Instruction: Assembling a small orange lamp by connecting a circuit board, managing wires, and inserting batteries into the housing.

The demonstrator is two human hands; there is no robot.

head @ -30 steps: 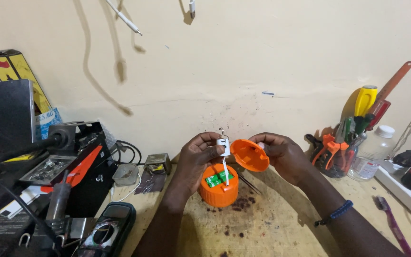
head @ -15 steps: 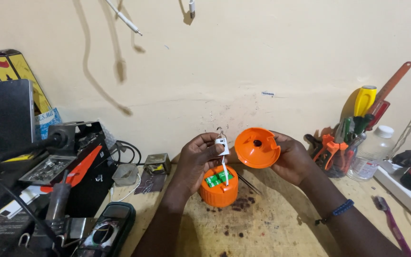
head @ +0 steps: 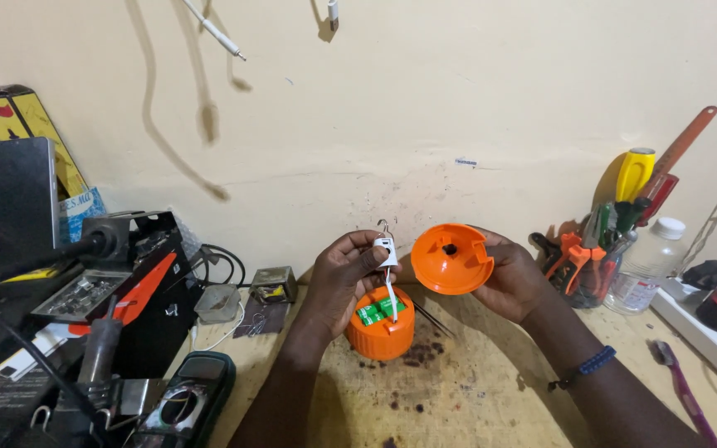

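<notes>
While left hand pinches the white clip, right-hand fingers hold the orange cap tilted, hollow facing the camera.

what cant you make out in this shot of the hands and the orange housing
Head view only:
- Orange base: the green parts inside are too small to identify, and the left hand covers its left side.
- Small white piece: mostly hidden by the left fingers.
- Orange cap: its far side is turned away, and the right hand hides its right edge.
- Tool holder: the tools crowd and overlap one another.
</notes>
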